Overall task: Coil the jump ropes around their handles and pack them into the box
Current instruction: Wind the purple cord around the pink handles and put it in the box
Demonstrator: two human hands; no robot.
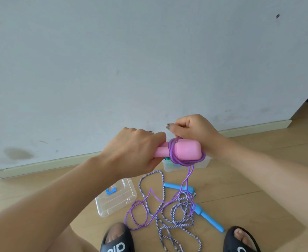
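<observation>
My left hand [131, 151] grips the narrow end of the pink handles [184, 150], held level at chest height. Several turns of the thin purple rope [175, 155] wrap around them. My right hand [191, 129] pinches that rope just above the handles. The loose rest of the purple rope [140, 210] hangs down to the floor in loops. A second jump rope lies on the floor: a braided purple-and-white cord [169, 215] with two blue handles [209, 220]. The clear plastic box [204, 163] sits by the wall, mostly hidden behind the handles, with something coloured inside.
The box's clear lid [116, 199] with blue clips lies on the wooden floor at the left. My feet in black slippers [116, 239] stand at the bottom edge, close to the rope loops. A white wall and baseboard [58, 162] run behind.
</observation>
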